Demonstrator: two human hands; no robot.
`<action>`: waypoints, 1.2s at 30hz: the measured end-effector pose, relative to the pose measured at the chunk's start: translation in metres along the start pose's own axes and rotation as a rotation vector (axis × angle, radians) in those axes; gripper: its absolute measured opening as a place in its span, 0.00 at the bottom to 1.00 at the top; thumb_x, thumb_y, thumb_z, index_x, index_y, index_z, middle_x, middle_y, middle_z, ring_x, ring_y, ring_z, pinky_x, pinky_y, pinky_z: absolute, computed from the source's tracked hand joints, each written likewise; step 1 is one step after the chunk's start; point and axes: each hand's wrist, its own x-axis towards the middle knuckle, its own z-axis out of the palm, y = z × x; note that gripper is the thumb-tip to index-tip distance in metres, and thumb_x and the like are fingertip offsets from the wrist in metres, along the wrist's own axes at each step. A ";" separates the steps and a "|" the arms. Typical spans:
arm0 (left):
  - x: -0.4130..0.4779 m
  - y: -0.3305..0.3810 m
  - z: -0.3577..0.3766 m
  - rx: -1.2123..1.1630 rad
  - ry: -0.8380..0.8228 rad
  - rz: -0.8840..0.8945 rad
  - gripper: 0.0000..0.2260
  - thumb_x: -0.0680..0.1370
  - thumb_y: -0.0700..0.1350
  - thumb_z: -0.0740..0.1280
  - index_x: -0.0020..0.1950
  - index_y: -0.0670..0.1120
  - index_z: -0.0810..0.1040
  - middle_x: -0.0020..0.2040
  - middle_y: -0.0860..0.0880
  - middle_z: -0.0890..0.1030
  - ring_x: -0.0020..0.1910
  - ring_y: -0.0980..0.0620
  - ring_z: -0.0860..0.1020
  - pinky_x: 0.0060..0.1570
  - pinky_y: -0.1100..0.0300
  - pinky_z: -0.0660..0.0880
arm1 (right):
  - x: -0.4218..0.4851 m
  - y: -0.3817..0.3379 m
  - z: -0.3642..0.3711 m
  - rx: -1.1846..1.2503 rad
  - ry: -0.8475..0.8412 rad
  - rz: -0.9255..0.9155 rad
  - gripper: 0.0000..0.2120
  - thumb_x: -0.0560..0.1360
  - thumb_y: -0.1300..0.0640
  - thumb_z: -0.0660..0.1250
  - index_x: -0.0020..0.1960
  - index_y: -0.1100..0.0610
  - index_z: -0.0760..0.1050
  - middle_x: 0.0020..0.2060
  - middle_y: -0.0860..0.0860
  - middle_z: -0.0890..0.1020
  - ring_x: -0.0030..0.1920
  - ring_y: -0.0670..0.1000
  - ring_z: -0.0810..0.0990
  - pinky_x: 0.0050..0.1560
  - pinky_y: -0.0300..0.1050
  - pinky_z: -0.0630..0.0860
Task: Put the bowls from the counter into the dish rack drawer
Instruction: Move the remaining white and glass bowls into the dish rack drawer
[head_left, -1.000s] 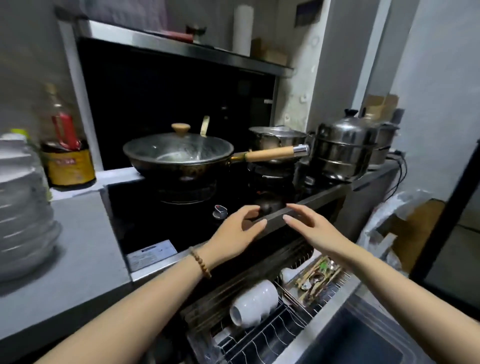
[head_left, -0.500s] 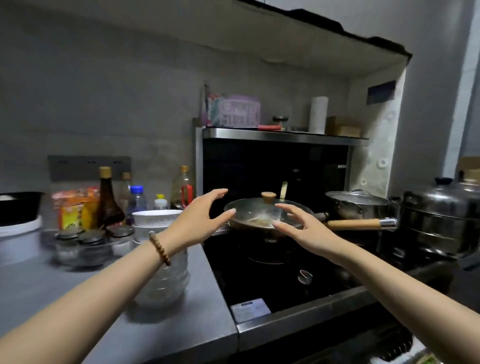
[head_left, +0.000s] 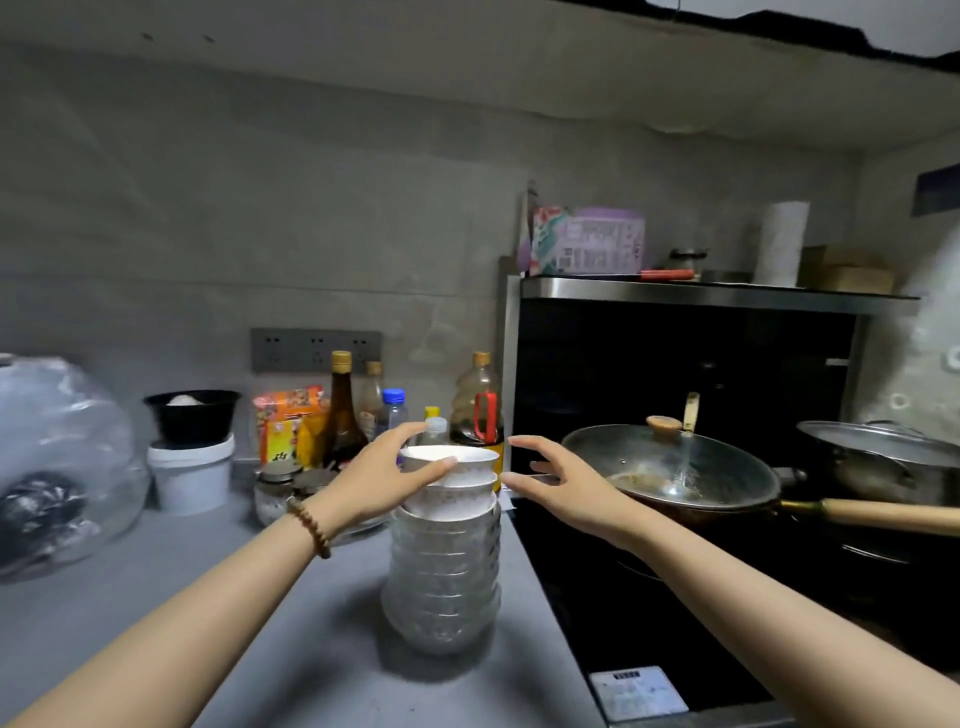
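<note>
We observe the left hand (head_left: 382, 480) with fingers spread, touching the top white bowl (head_left: 451, 464) of the stack on the grey counter (head_left: 156, 623); the right hand (head_left: 558, 480) is spread, empty, just beside it.

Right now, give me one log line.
phase: reaching | left hand: touching top of bowl stack | right hand: open, beside stack | drawer: unseen

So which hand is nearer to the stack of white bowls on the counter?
The left hand. Its thumb already touches the rim of the top bowl of the stack of bowls, on its left side. The right hand is open just to the right of the stack, apart from it.
</note>
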 end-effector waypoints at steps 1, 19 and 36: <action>0.001 -0.004 0.000 -0.004 -0.011 -0.029 0.41 0.64 0.70 0.65 0.72 0.53 0.64 0.72 0.52 0.68 0.68 0.53 0.68 0.64 0.57 0.67 | 0.004 -0.001 0.005 0.018 -0.007 -0.011 0.26 0.74 0.47 0.68 0.70 0.48 0.67 0.66 0.46 0.71 0.58 0.38 0.72 0.50 0.23 0.71; 0.003 -0.023 0.015 -0.251 0.047 0.037 0.23 0.65 0.64 0.67 0.51 0.50 0.76 0.52 0.52 0.79 0.54 0.56 0.76 0.52 0.59 0.77 | 0.034 0.001 0.034 0.103 0.028 -0.117 0.04 0.72 0.55 0.72 0.45 0.54 0.82 0.59 0.49 0.79 0.58 0.47 0.79 0.63 0.46 0.75; -0.007 0.103 0.053 -0.745 0.076 0.086 0.34 0.64 0.65 0.65 0.66 0.50 0.67 0.54 0.45 0.79 0.53 0.50 0.80 0.53 0.49 0.79 | -0.035 -0.043 -0.076 0.065 0.159 -0.291 0.07 0.70 0.48 0.69 0.42 0.49 0.84 0.37 0.41 0.86 0.41 0.35 0.81 0.42 0.28 0.74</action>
